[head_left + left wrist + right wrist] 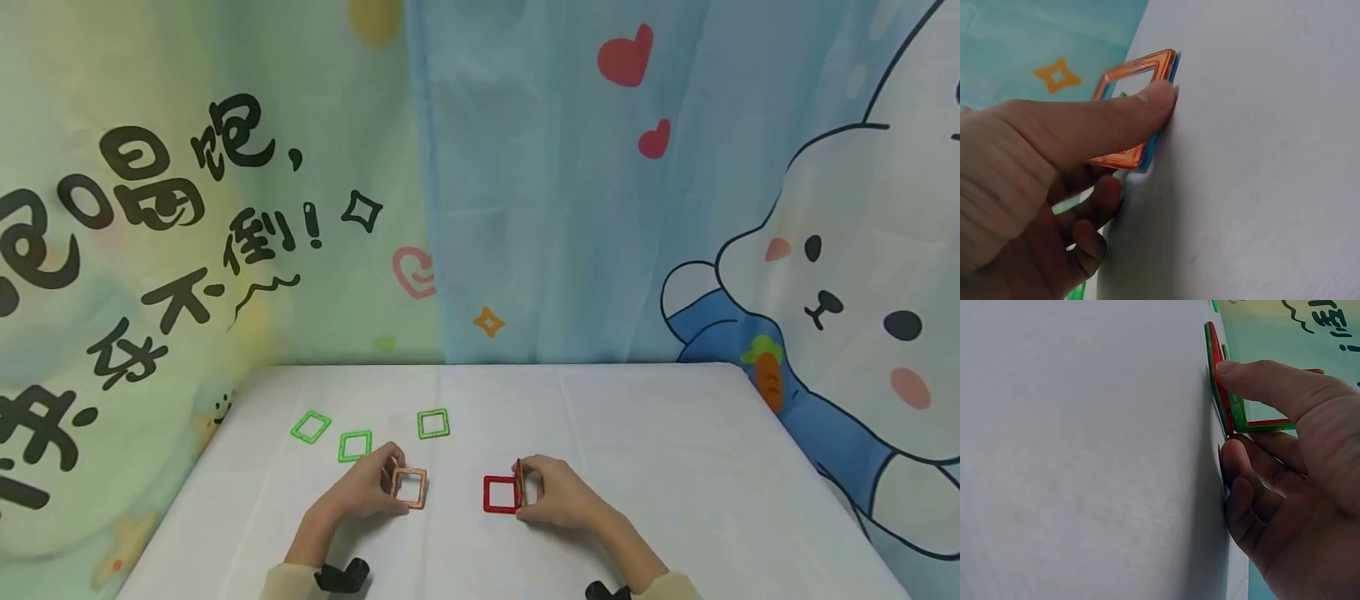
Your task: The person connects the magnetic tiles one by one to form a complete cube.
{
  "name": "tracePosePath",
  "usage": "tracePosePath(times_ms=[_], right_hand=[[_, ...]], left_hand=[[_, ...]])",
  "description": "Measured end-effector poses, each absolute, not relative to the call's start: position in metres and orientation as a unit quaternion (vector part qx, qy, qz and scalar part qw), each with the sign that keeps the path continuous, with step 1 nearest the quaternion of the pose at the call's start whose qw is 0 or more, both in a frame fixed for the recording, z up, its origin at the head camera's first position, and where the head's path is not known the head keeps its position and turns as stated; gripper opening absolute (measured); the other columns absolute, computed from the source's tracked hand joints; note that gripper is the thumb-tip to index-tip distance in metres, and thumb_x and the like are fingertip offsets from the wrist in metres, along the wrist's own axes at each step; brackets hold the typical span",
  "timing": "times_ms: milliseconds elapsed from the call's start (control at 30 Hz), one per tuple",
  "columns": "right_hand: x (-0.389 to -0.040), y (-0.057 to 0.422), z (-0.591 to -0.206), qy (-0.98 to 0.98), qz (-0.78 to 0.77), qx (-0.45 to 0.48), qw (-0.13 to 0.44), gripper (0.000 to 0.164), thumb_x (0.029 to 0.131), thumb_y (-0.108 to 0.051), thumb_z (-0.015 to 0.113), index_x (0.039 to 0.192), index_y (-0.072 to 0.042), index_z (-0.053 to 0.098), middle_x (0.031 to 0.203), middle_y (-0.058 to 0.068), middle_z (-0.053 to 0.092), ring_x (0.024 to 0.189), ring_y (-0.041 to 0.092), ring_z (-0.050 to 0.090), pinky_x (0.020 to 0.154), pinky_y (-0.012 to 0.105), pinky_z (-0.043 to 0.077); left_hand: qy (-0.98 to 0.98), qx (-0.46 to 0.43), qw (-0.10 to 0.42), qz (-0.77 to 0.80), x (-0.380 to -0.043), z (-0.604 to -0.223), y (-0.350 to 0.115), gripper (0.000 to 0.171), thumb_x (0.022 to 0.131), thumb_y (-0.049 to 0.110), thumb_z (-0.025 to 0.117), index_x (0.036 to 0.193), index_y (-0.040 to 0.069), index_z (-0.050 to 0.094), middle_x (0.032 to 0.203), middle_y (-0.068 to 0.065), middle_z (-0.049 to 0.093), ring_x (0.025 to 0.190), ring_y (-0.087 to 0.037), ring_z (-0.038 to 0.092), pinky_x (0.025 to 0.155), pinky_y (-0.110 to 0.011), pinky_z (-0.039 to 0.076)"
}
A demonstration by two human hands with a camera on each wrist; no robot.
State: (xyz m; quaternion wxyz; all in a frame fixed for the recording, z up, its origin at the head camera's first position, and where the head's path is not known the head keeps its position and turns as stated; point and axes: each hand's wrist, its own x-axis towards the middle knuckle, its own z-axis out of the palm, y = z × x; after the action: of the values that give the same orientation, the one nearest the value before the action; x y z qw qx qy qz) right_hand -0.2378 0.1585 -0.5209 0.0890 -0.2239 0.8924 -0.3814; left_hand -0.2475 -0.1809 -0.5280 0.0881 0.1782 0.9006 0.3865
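My left hand (369,485) pinches a square orange tile frame (424,488) between thumb and fingers, low over the white table. In the left wrist view, a blue square frame (1146,164) shows along the back of the orange one. To the right, my right hand (561,497) grips a red-and-green pair of square frames near the table. One red frame (487,495) extends left of the fingers, and an upright frame (520,482) stands at its right edge. The right wrist view shows green edging (1266,427) along the red, with the thumb pressed on the upright part.
Three green square frames lie on the white table (652,425) beyond the hands: a turned one (300,420) at far left, one beside the left hand (342,448), and one farther back (447,423). A printed curtain (540,208) hangs behind the table's far edge.
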Motion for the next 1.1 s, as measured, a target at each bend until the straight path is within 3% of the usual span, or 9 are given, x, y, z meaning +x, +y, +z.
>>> tracePosePath(times_ms=[167, 267, 633, 1100], right_hand=[[-0.231, 0.158, -0.524, 0.889, -0.387, -0.225, 0.102, 0.058, 0.07, -0.014, 0.087, 0.119, 0.001, 0.059, 0.109, 0.003, 0.061, 0.085, 0.018, 0.051, 0.075, 0.036, 0.048], [-0.23, 0.158, -0.524, 0.889, -0.383, -0.229, 0.101, 0.058, 0.071, -0.015, 0.087, 0.119, 0.0, 0.059, 0.108, 0.002, 0.061, 0.079, 0.016, 0.049, 0.067, 0.03, 0.045], [-0.234, 0.16, -0.521, 0.893, -0.374, -0.234, 0.089, 0.056, 0.072, -0.015, 0.086, 0.119, 0.0, 0.059, 0.109, 0.004, 0.06, 0.073, 0.013, 0.05, 0.066, 0.03, 0.045], [-0.236, 0.16, -0.522, 0.9, -0.366, -0.221, 0.085, 0.058, 0.072, -0.016, 0.087, 0.12, 0.001, 0.059, 0.109, 0.003, 0.061, 0.084, 0.015, 0.049, 0.075, 0.038, 0.044]], left_hand=[[0.878, 0.176, 0.072, 0.439, -0.241, -0.536, -0.174, 0.055, 0.068, 0.011, 0.089, 0.107, 0.014, 0.051, 0.081, 0.001, 0.057, 0.066, -0.013, 0.052, 0.057, -0.027, 0.044], [0.871, 0.169, 0.058, 0.457, -0.243, -0.54, -0.169, 0.046, 0.074, 0.01, 0.085, 0.106, 0.013, 0.052, 0.081, 0.001, 0.057, 0.065, -0.012, 0.055, 0.056, -0.026, 0.046], [0.862, 0.133, -0.009, 0.488, -0.252, -0.536, -0.144, 0.012, 0.092, 0.009, 0.067, 0.103, 0.004, 0.063, 0.076, 0.001, 0.059, 0.062, -0.013, 0.057, 0.051, -0.025, 0.046], [0.838, 0.181, -0.06, 0.511, -0.256, -0.536, -0.102, 0.007, 0.095, 0.014, 0.065, 0.097, 0.008, 0.066, 0.076, -0.006, 0.067, 0.061, -0.008, 0.062, 0.055, -0.024, 0.052]])
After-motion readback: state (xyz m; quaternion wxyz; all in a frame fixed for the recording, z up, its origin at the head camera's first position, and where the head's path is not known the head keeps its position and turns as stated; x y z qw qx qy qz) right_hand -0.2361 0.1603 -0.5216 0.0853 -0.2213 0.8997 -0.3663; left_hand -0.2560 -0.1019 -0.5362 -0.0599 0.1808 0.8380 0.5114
